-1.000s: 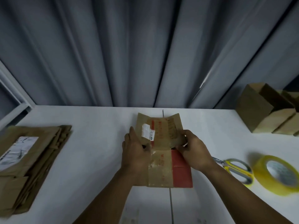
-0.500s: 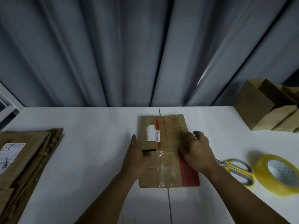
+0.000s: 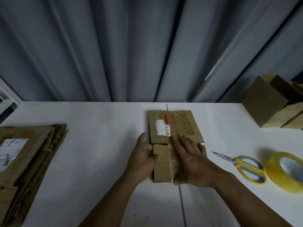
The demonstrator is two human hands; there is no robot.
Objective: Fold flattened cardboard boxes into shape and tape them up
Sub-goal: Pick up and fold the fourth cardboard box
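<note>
A small brown cardboard box [image 3: 180,126] with red print and a white label lies flat in the middle of the white table [image 3: 98,145]. My left hand [image 3: 142,159] grips its near-left flap at the edge, thumb on top. My right hand [image 3: 190,159] presses flat on the near right part, fingers straight, over old clear tape. A roll of yellow tape [image 3: 285,171] and yellow-handled scissors [image 3: 242,164] lie to the right of the box.
A stack of flattened brown boxes [image 3: 26,161] lies at the table's left edge. Folded-up boxes [image 3: 275,102] stand at the back right. Grey curtains hang behind the table. A seam runs down the table's middle.
The box has gone from half raised to lying flat on the table. My right hand slid onto its near right part and flattened out. My left hand took hold of the near-left flap.
</note>
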